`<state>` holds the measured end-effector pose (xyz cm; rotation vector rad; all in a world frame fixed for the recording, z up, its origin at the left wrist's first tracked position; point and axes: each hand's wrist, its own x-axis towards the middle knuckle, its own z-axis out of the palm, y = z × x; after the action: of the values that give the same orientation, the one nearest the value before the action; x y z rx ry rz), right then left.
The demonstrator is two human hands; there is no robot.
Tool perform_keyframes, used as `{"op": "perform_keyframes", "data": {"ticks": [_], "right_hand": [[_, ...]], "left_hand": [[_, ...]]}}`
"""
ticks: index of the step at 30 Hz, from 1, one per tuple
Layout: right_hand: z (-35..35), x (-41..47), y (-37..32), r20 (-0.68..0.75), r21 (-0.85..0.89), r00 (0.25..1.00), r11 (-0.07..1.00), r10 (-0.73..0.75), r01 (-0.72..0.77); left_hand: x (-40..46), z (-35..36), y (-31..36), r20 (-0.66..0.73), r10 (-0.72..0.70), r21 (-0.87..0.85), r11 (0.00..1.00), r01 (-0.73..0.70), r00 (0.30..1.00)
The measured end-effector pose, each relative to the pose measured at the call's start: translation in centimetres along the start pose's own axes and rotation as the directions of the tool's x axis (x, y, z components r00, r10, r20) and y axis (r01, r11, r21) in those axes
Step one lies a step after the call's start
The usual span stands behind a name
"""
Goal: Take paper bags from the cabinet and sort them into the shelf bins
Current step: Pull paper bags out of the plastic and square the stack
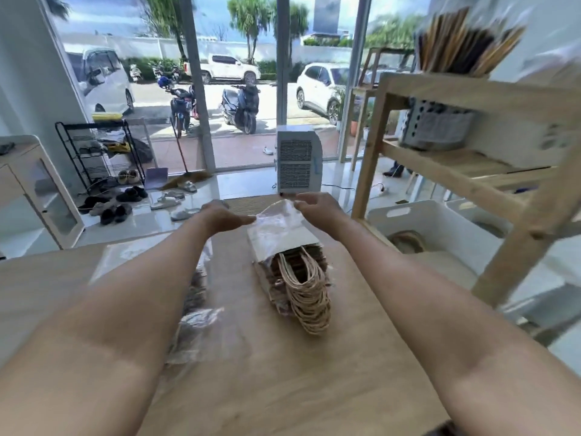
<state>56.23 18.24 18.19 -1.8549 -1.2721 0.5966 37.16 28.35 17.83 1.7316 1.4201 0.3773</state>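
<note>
A stack of paper bags [295, 272] with twisted brown handles [309, 302] lies on the wooden table [283, 388], wrapped in a clear plastic sleeve [276, 226] that is open at the near end. My left hand [224, 217] pinches the sleeve's far left corner. My right hand [316, 209] pinches its far right corner. A second plastic-wrapped bundle [195, 313] lies to the left, partly under my left forearm.
A wooden shelf unit [465, 171] stands to the right with a grey perforated bin [437, 125], a top container of paper bags [462, 45] and white bins [437, 228] at floor level. A white cabinet [34, 190] is at left, a white air cooler [298, 162] ahead.
</note>
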Motion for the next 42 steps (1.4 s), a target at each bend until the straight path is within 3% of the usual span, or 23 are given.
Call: {"op": "perform_keyframes", "data": {"ticks": [2,5,7,9,10,11,13,17,28,34,42], "right_hand": [[-1.8,-0.3,1.8,-0.059,0.013,0.997,0.999,0.046,-0.045],[-3.4,-0.9,4.3,-0.108,0.054,0.987,0.992,0.121,-0.116],[-3.5,-1.4,5.6,-0.099,0.124,0.98,0.979,0.173,-0.161],[-3.1,-2.0,6.4,-0.046,0.199,0.971,0.955,0.233,-0.22],[-2.9,-2.2,6.8,-0.022,0.226,0.965,0.942,0.26,-0.248],[-2.6,-2.4,7.1,-0.002,0.248,0.959,0.929,0.284,-0.274],[-2.0,-2.7,7.7,0.037,0.291,0.943,0.899,0.33,-0.326],[-0.6,-3.1,8.7,0.103,0.299,0.898,0.848,0.427,-0.438],[0.9,-2.4,7.3,0.087,0.17,0.821,0.804,0.564,-0.57],[0.9,-2.6,5.9,0.301,0.272,0.735,0.684,0.608,-0.677],[1.7,-2.5,5.4,0.327,0.268,0.704,0.653,0.631,-0.709]], "left_hand": [[-0.7,2.0,1.8,0.03,0.005,0.01,1.0,-0.006,1.0],[-0.6,4.8,3.7,0.293,-0.04,-0.368,0.917,0.151,0.955],[0.2,7.0,3.7,0.354,-0.06,-0.447,0.866,0.225,0.933],[0.9,8.7,2.9,0.214,-0.13,-0.239,0.954,0.181,0.968],[0.7,9.1,2.5,0.022,-0.091,-0.048,0.995,0.092,0.996],[0.8,9.4,2.4,-0.059,-0.001,0.096,0.995,0.006,0.998],[0.8,9.7,2.2,-0.052,0.046,0.178,0.983,-0.036,0.998],[0.9,9.5,2.2,-0.018,0.075,0.144,0.987,-0.072,0.997],[0.4,8.5,1.8,0.053,0.136,0.146,0.979,-0.142,0.989],[0.6,8.2,1.3,0.099,0.149,0.053,0.986,-0.155,0.984],[1.0,7.7,1.0,0.127,-0.014,-0.048,0.999,0.02,0.992]]}}
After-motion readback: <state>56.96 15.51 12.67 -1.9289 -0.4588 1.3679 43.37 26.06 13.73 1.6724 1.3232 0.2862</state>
